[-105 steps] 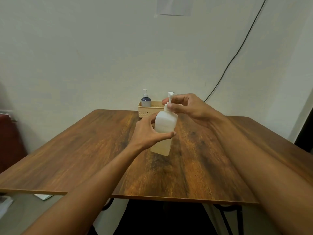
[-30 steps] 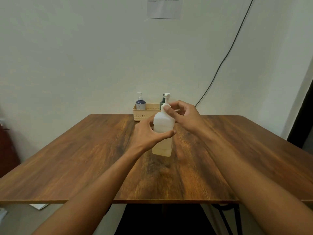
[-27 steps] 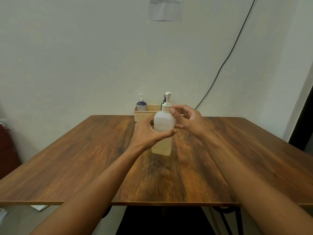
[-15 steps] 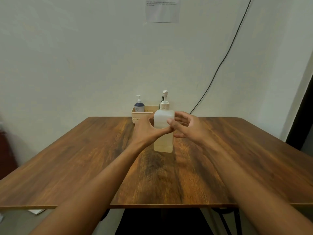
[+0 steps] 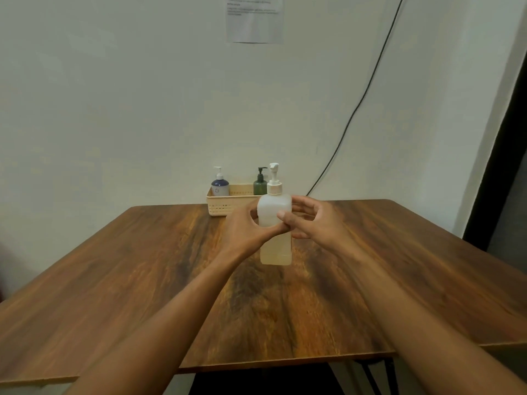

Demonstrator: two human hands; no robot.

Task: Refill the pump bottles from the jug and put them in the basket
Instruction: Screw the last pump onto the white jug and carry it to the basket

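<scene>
A translucent white pump bottle [image 5: 275,246] stands upright on the wooden table [image 5: 142,266], pale liquid filling its lower part and its pump head on top. My left hand [image 5: 245,226] grips the bottle's body from the left. My right hand [image 5: 310,220] curls round it from the right, thumb on the front face and fingers behind. At the table's far edge sits a beige plastic basket [image 5: 221,205]. It holds a round blue pump bottle [image 5: 220,186] on its left and a dark green pump bottle [image 5: 260,185] on its right. No jug is in view.
A white wall rises right behind the table, with a paper sheet [image 5: 254,18] taped high up and a black cable [image 5: 359,104] running down it to the table's back edge. A dark doorway [image 5: 510,166] lies at the far right.
My right hand has come down from the pump head and collar to the bottle's body. The bottle, tilted earlier, now stands upright on the table. My left hand has kept its grip.
</scene>
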